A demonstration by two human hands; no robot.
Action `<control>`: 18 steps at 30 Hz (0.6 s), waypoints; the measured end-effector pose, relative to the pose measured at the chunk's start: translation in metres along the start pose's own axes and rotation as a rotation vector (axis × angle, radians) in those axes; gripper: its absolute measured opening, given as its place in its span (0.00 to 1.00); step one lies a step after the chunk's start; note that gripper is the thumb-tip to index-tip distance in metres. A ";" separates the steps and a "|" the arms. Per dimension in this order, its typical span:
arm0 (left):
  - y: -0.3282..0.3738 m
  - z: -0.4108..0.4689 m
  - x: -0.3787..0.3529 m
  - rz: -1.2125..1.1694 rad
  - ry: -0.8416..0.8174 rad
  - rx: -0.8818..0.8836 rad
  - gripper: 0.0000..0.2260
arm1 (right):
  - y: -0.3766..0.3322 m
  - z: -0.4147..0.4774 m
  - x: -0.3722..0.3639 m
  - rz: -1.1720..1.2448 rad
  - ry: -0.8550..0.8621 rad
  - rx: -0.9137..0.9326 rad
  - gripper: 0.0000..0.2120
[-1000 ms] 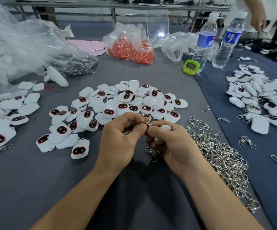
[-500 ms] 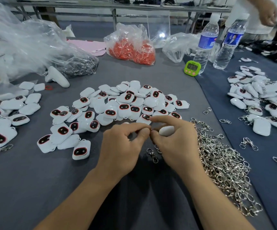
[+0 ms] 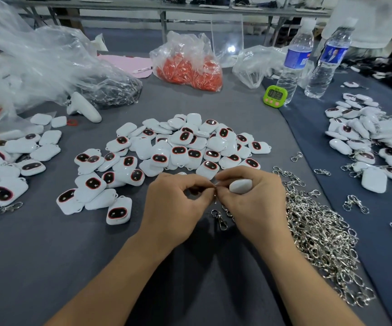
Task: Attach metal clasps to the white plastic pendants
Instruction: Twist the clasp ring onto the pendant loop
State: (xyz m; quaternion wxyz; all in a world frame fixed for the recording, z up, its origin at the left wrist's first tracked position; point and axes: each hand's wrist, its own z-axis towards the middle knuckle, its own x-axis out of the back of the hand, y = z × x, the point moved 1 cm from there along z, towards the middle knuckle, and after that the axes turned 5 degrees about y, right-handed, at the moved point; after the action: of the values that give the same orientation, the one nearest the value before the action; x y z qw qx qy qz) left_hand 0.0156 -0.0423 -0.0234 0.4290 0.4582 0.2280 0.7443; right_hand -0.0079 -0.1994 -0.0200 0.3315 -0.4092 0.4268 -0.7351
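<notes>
White plastic pendant [image 3: 240, 185] is held in the right hand [image 3: 253, 205], whose fingers are curled round it so that only its plain pale back is shown. It is kept just on the near side of the central pile of pendants [image 3: 181, 147], above the grey cloth [image 3: 49, 255]. A metal clasp [image 3: 214, 192] is pinched narrowly between thumb and forefinger of the left hand [image 3: 176, 205], and the fingertips of both hands are brought together at that one point, evidently so that the ring can be worked onto the pendant's loop. Most of the clasp and the loop are hidden by the fingers, so whether the ring is already through cannot be told. The work is held low and central, presumably to give a steady view of a small joint.

Right of the pile, a heap of clasps [image 3: 319, 231] is laid within easy reach of the right hand. One loose clasp [image 3: 219, 218] is seen on the near side of the pile, under the hands. Left of the pile, a separate group of pendants [image 3: 9, 165] is set apart, at least one with a clasp on, and is judged to be finished pieces.
</notes>
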 end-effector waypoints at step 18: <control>-0.005 0.007 -0.004 -0.363 -0.032 0.281 0.08 | 0.002 0.003 -0.003 0.168 -0.124 -0.145 0.06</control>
State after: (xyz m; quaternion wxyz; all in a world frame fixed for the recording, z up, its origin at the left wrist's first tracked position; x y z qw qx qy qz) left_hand 0.0248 -0.0430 -0.0254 0.4913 0.4768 0.4012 0.6085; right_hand -0.0039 -0.1987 -0.0218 0.3873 -0.4394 0.4904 -0.6453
